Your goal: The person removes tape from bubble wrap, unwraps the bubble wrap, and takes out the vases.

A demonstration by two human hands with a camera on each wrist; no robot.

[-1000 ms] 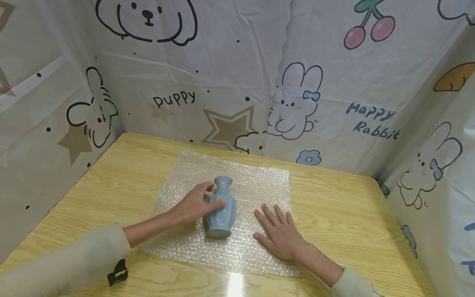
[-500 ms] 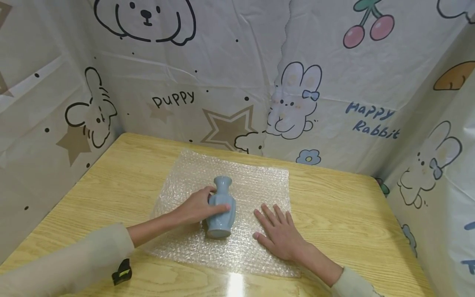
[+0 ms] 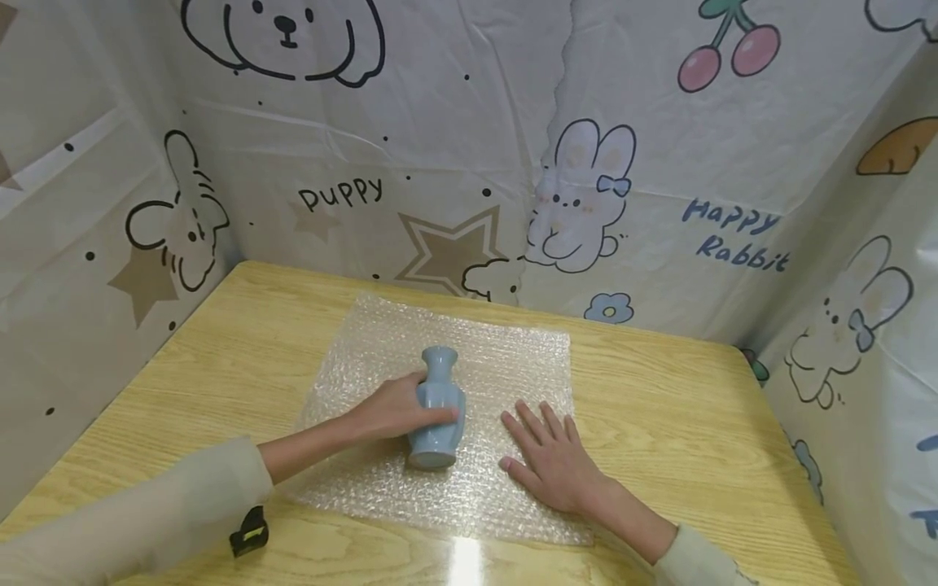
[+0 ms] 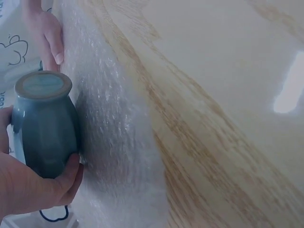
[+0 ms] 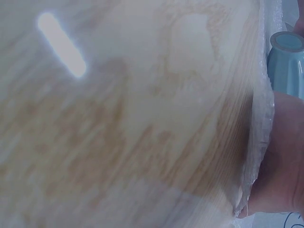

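A pale blue ceramic vase [image 3: 437, 435] lies on its side on a sheet of bubble wrap [image 3: 498, 358], its mouth toward the back and its base toward me. My left hand [image 3: 392, 409] grips the vase's body from the left, thumb across the top; the left wrist view shows fingers [image 4: 71, 175] curled round the far side of the vase [image 4: 45, 128]. To the right, my right hand [image 3: 553, 465] rests flat on the bubble wrap with its fingers spread, apart from the vase. In the right wrist view only part of that hand [image 5: 280, 156] shows.
The bubble wrap lies on a wood-grain table [image 3: 674, 423]. A cloth curtain [image 3: 440, 106] printed with cartoon animals stands behind the table and at both sides. A black strap [image 3: 249, 533] shows below the left sleeve [image 3: 168, 505].
My left hand has closed round the vase, its thumb sliding farther across the body. The left forearm has moved slightly right. The right hand and the bubble wrap have stayed in place.
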